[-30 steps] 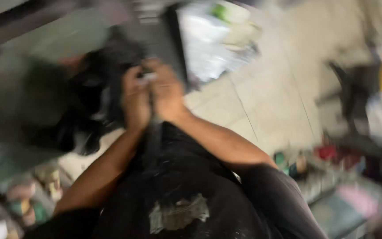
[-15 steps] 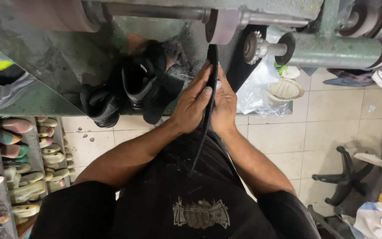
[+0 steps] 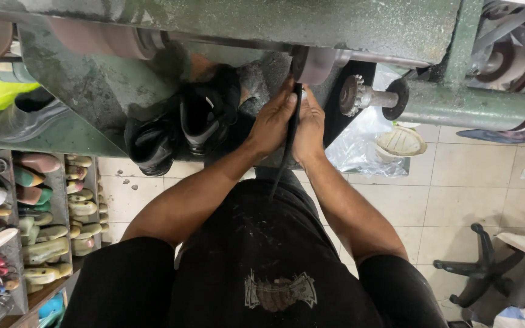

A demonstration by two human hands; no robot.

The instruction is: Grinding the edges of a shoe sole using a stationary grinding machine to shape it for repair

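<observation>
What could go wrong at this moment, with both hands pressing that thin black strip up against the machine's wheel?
1. The left hand and right hand pinch the black strip right under the grinding wheel, bare; a slip could bring fingertips onto it.
2. The toothed cutter on the shaft sits uncovered beside the right hand, so a sideways move might meet it.
3. The strip's loose lower end hangs toward the apron and could whip if the wheel grabs it.

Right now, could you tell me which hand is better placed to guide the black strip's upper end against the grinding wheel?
Probably the right hand: it grips the black strip just under the grinding wheel; the left hand steadies from the side.
</observation>
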